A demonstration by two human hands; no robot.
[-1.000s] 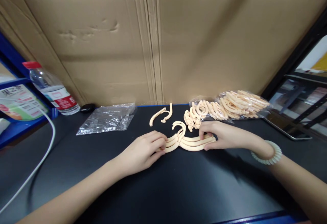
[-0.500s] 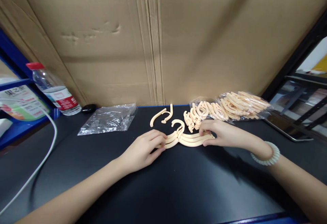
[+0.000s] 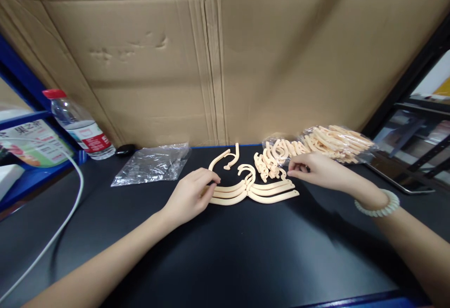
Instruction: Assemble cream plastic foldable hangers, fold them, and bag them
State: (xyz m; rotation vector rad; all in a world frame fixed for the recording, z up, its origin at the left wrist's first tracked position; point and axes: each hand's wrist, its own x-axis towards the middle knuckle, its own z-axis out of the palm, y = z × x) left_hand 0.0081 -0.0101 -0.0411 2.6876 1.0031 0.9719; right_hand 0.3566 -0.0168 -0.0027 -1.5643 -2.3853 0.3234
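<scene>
In the head view, the beige hangers [image 3: 269, 198] lie side by side near the middle of your tabletop [image 3: 246, 261], hooks pointing away from you. Your left hand [image 3: 190, 195] is at their left ends, loosely curled with a narrow gap between thumb and forefinger; it seems to grip nothing, though whether it touches them you can't tell from here. Your right hand [image 3: 311, 169] has its fingers bent inward beside the pile of loose hook pieces [image 3: 265, 166]; whether it has hold of one is hidden.

The hangers lie close together, so a brush from your left fingers could knock them out of line. The loose pieces are curved and heaped, so one could catch and drag its neighbours. Your right wrist is close to the filled bag, and a bump might shift it.

That clear bag [image 3: 333, 141] holds many long curved pieces; more pieces lie in the clear plastic just left of it. The flat clear bag [image 3: 151, 162] shows only creases and glare. The red-capped bottle [image 3: 92, 134] is transparent, but its fill is hard to judge.
</scene>
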